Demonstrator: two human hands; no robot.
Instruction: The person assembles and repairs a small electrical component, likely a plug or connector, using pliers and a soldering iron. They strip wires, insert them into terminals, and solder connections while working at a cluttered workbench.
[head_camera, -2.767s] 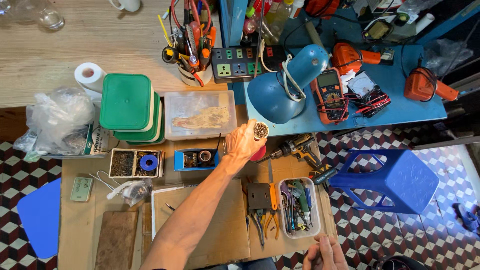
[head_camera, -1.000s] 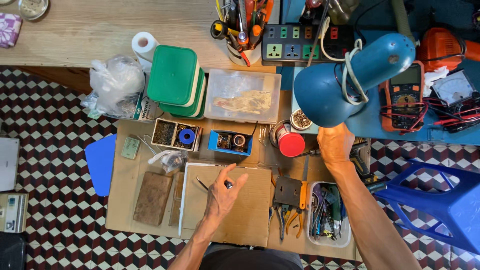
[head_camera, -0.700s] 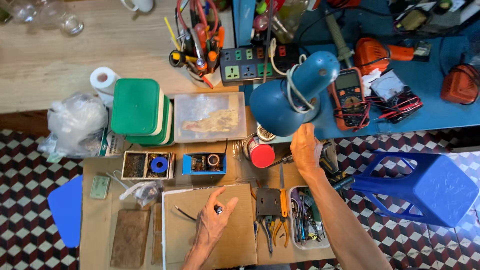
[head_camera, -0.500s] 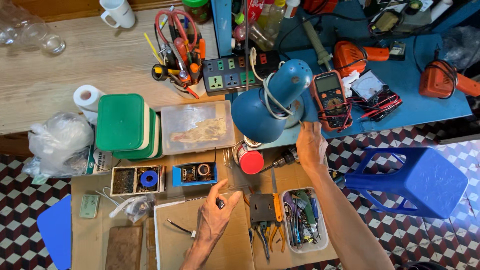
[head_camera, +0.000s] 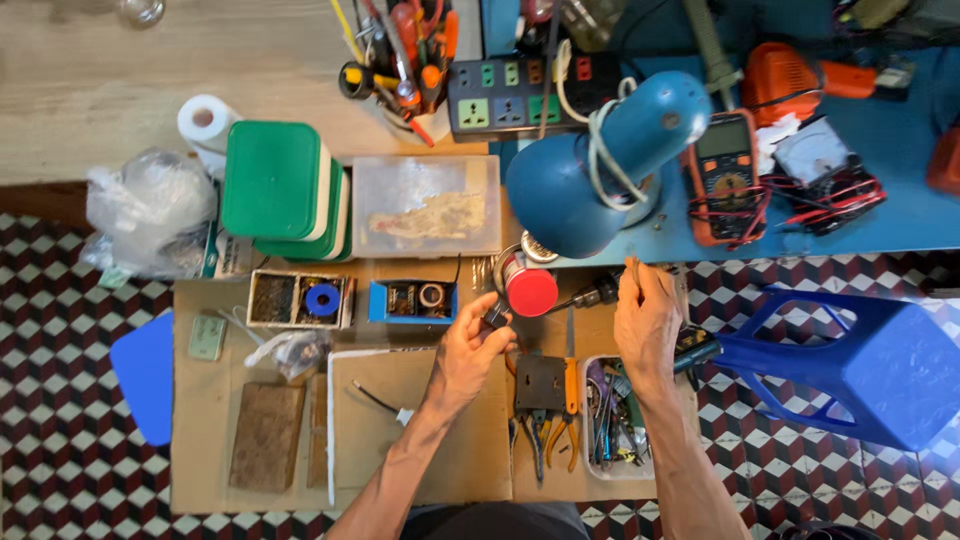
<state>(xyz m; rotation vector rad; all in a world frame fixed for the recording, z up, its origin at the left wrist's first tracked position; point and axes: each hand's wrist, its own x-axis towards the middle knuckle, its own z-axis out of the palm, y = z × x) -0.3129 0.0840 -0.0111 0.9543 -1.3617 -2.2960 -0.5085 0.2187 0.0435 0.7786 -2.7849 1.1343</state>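
While both hands work over the cardboard-covered desk (head_camera: 230, 470), the left hand (head_camera: 470, 345) pinches a small dark part (head_camera: 495, 316) just beside the red-capped can (head_camera: 530, 291), w/ fingers curled. Right hand (head_camera: 648, 318), on the can's far side under the blue lamp (head_camera: 590, 175), has fingers pressed together on a thin rod (head_camera: 632, 268); can't tell what it is. Pliers (head_camera: 545, 395) lie just below the can.
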